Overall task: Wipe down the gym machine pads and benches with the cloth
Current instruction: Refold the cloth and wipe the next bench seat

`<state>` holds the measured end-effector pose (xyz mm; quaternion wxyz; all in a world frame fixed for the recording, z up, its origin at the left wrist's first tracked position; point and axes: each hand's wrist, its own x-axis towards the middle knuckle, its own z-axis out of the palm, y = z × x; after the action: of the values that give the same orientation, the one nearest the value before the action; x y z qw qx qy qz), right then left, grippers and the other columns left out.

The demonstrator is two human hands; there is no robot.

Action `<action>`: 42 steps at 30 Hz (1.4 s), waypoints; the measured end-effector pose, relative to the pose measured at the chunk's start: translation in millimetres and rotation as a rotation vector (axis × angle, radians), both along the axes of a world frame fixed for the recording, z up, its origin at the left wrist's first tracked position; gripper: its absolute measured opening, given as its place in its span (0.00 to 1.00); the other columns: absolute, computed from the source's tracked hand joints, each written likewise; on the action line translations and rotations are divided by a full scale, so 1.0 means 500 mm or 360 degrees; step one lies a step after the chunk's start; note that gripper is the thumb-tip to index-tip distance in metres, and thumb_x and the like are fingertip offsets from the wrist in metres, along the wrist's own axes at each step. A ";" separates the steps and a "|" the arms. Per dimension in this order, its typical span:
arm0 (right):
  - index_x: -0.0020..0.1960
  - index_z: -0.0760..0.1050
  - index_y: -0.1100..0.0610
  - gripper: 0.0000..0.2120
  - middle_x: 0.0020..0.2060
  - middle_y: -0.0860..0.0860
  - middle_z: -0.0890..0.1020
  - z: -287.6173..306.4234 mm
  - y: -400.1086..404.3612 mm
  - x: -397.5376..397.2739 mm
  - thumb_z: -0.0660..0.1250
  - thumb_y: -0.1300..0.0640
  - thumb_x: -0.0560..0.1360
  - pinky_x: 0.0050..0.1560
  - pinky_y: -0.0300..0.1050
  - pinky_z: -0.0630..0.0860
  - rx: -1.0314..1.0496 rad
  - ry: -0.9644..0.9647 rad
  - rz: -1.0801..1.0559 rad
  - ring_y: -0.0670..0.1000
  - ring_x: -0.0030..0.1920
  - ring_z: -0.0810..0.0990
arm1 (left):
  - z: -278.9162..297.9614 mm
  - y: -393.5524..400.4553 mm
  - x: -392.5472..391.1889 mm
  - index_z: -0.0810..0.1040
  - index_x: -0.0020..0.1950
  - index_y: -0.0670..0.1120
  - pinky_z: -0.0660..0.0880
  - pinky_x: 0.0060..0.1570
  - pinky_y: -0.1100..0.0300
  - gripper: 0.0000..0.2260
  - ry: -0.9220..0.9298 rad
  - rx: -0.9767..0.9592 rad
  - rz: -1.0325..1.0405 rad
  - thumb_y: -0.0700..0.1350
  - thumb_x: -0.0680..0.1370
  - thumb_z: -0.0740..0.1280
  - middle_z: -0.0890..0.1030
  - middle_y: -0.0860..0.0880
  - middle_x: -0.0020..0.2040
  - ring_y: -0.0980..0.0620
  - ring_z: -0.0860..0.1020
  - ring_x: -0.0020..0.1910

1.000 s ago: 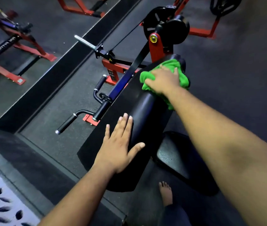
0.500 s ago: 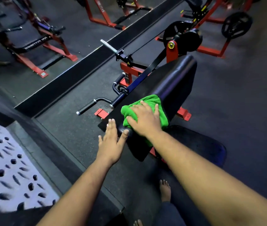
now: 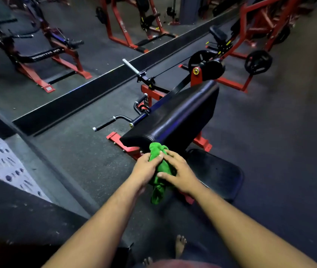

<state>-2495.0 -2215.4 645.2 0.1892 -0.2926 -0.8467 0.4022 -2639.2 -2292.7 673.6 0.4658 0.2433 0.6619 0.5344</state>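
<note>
Green cloth (image 3: 160,167) is bunched between the left hand (image 3: 145,167) and right hand (image 3: 180,176), both sets of fingers grasping it, and its loose dangling tail could slip free before reaching the seat (image 3: 217,173).

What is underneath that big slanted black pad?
Under the slanted pad show red frame feet on the floor. Its central support is covered by the pad, the green cloth and both hands.

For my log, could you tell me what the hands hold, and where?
Both the left hand and right hand grip the bunched green cloth around its middle.
</note>
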 end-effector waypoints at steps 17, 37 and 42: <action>0.43 0.73 0.45 0.10 0.32 0.42 0.76 0.120 0.236 0.428 0.65 0.39 0.76 0.40 0.50 0.73 -0.0124 -0.0060 0.0104 0.43 0.35 0.74 | 0.067 0.112 0.313 0.77 0.59 0.39 0.79 0.52 0.48 0.24 0.0388 0.0199 -0.0532 0.50 0.69 0.78 0.83 0.42 0.49 0.51 0.80 0.48; 0.57 0.82 0.48 0.18 0.48 0.44 0.85 0.263 0.541 0.596 0.78 0.44 0.70 0.51 0.43 0.75 0.0431 -0.1097 0.0508 0.46 0.49 0.82 | 0.002 0.259 0.400 0.77 0.54 0.54 0.72 0.42 0.58 0.21 0.1734 -0.0399 -0.0952 0.65 0.69 0.75 0.78 0.57 0.42 0.53 0.79 0.45; 0.45 0.79 0.47 0.07 0.40 0.43 0.78 0.282 0.579 0.571 0.75 0.55 0.70 0.45 0.44 0.71 0.0526 -0.0928 0.0545 0.47 0.44 0.78 | -0.030 0.295 0.415 0.75 0.41 0.49 0.73 0.37 0.55 0.23 0.1316 -0.0214 -0.0931 0.69 0.69 0.72 0.77 0.54 0.34 0.58 0.75 0.34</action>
<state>-2209.4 -1925.7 786.4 -0.0852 -0.2145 -0.9551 0.1856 -2431.4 -2145.2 658.9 0.3099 0.5791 0.7280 0.1969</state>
